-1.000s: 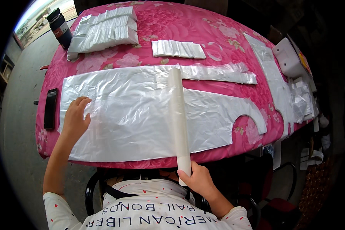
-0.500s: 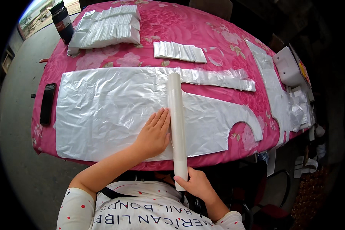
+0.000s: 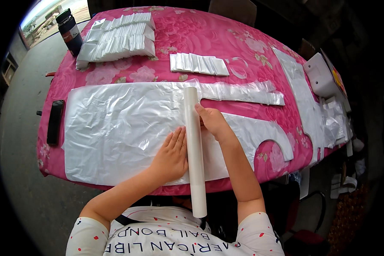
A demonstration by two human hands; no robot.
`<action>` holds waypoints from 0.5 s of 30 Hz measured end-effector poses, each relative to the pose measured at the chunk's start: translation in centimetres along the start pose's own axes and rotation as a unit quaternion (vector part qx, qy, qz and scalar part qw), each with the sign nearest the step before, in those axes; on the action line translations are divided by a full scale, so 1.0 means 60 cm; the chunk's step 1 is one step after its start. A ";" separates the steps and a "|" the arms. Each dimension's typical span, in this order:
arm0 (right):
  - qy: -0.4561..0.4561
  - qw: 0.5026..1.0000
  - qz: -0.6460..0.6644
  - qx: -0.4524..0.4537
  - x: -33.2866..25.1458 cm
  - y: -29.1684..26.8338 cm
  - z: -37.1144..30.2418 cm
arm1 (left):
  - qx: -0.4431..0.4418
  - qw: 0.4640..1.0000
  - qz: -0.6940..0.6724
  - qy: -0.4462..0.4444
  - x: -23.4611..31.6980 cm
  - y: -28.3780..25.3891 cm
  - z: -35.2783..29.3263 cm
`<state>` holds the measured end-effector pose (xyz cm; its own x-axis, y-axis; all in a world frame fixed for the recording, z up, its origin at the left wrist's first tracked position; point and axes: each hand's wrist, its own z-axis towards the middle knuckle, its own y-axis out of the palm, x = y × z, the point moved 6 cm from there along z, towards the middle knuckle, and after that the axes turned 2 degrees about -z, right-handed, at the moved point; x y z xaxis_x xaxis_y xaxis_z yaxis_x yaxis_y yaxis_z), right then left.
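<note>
Now: roll [image 3: 196, 179] lies across sheet [image 3: 119, 136] | right hand [image 3: 212, 120] shifted from roll's near end toward far end, thumb on it, grip unclear | left hand [image 3: 170, 157] flat alongside, fingers straight, together

Grey floor [image 3: 27, 102] stretches left of a pink-covered table [image 3: 187, 34].

Dark upside-down lettering [image 3: 181, 246] across the person's white, red-spotted shirt [image 3: 166, 216]
</note>
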<state>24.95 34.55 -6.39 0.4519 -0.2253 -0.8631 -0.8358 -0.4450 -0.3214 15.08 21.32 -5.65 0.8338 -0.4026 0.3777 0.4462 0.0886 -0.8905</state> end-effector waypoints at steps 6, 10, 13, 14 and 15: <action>0.038 0.864 0.502 -0.031 0.003 0.014 0.088 | -0.001 1.000 0.027 0.008 0.003 0.000 0.001; -0.030 0.865 0.501 -0.009 -0.015 -0.004 0.119 | -0.005 1.000 0.030 -0.001 -0.005 0.003 -0.004; -0.084 0.822 0.563 0.006 -0.022 -0.097 0.128 | -0.010 1.000 0.024 0.001 -0.004 0.003 -0.003; -0.095 0.809 0.579 0.028 -0.023 -0.136 0.128 | -0.010 1.000 0.016 -0.003 -0.005 0.003 -0.004; -0.129 0.806 0.576 0.039 -0.019 -0.184 0.126 | -0.010 1.000 0.005 -0.003 -0.004 0.002 -0.004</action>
<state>31.31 46.28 -4.79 -0.7098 -0.2570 -0.6559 -0.6765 -0.0111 0.7364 14.86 21.22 -5.93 0.8403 -0.3958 0.3705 0.4316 0.0749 -0.8990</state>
